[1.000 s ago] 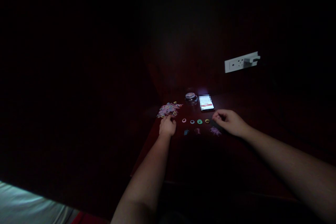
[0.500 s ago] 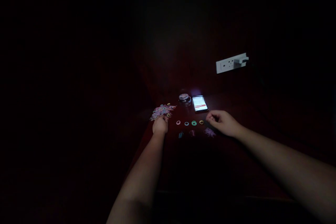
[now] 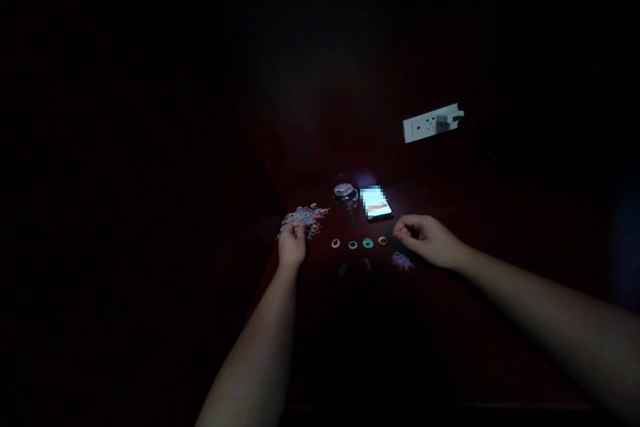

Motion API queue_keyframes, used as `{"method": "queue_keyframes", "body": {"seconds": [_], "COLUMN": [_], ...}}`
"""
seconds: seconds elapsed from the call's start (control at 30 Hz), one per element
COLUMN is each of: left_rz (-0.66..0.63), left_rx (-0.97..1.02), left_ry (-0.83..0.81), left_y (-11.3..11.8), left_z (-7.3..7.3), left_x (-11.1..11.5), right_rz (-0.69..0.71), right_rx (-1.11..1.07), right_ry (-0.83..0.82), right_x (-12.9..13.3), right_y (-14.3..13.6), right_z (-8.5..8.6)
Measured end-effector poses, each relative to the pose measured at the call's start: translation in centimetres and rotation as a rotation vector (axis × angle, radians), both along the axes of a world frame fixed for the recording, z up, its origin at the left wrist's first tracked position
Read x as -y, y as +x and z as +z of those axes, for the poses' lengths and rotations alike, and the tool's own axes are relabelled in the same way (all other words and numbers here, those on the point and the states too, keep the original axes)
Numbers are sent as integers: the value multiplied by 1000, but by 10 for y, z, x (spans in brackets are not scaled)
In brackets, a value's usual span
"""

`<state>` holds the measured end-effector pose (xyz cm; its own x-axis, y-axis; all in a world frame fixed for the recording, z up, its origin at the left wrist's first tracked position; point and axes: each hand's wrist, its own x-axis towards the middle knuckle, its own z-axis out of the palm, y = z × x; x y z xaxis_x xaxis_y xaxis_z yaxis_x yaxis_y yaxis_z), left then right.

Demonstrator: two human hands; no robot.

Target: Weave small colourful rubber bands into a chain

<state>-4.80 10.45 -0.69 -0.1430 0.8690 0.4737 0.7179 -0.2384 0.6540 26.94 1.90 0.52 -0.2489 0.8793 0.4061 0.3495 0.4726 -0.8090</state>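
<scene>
My left hand (image 3: pixel 293 245) is at the near edge of a loose pile of small coloured bands (image 3: pixel 304 216), fingers pressed together; what they hold, if anything, is too small to name. My right hand (image 3: pixel 425 240) hovers or rests right of a row of rings, thumb and fingertips closed, their content unclear. The row has a pink ring (image 3: pixel 335 243), a blue ring (image 3: pixel 353 245), a green ring (image 3: pixel 368 243) and a yellow ring (image 3: pixel 383 241). Nearer me lie a dark teal cluster (image 3: pixel 343 270), a small pinkish cluster (image 3: pixel 367 264) and a purple cluster of bands (image 3: pixel 402 261).
A lit phone (image 3: pixel 376 203) lies behind the rings, with a round lidded jar (image 3: pixel 345 193) to its left. A white socket panel (image 3: pixel 431 124) with a plug in it is on the wall behind. The dark reddish table (image 3: pixel 360 320) is dimly lit.
My left hand has shifted slightly left along the pile. The whole view has moved a little, and my right hand stays near the yellow ring.
</scene>
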Motion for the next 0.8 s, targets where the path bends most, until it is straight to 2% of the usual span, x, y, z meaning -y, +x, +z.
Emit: {"method": "queue_keyframes", "body": {"seconds": [0.13, 0.23, 0.33, 0.43, 0.63, 0.8], "left_rz": [-159, -403, -541, -676, -755, -784], "left_rx": [26, 11, -62, -83, -51, -63], "left_ry": [49, 81, 93, 74, 57, 41], "left_y": [21, 46, 67, 79, 83, 84], "left_z": [8, 16, 22, 25, 31, 35], "left_x": [11, 29, 50, 66, 75, 77], "right_rz": [19, 11, -10, -2, 24, 65], "right_rx": [-4, 24, 82, 112, 151, 167], "right_ry": [-23, -14, 41, 123, 226, 239], "right_x": [0, 2, 6, 11, 17, 18], "right_y": [-2, -5, -10, -16, -21, -21], "right_z": [-2, -1, 3, 6, 10, 12]}}
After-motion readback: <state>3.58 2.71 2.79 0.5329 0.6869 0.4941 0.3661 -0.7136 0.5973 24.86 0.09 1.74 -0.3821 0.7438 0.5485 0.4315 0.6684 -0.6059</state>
